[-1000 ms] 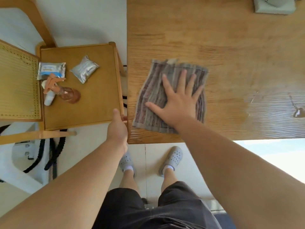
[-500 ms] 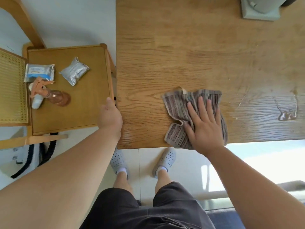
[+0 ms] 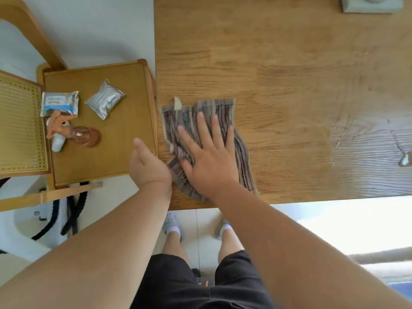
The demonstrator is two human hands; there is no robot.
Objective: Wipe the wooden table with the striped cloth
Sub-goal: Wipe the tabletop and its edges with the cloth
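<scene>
Fingers [image 3: 214, 130] of the right hand [image 3: 208, 159] lie spread and flat, pressing the striped cloth [image 3: 242, 152] onto the wooden surface [image 3: 278, 74] near its front left corner. The left hand [image 3: 148, 166] rests at that corner's edge, thumb out, its other fingers hidden. Beyond, on the chair seat [image 3: 124, 152], lie a spray bottle [image 3: 75, 133] and two packets [image 3: 104, 99].

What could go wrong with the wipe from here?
1. The cloth is bunched under the right hand, with a folded flap at its near left corner; it may roll up and smear rather than wipe.
2. The cloth sits at the table corner, near both edges; a stroke could drag it off.
3. A wet patch remains far right, well away from the cloth, and could be missed.
</scene>
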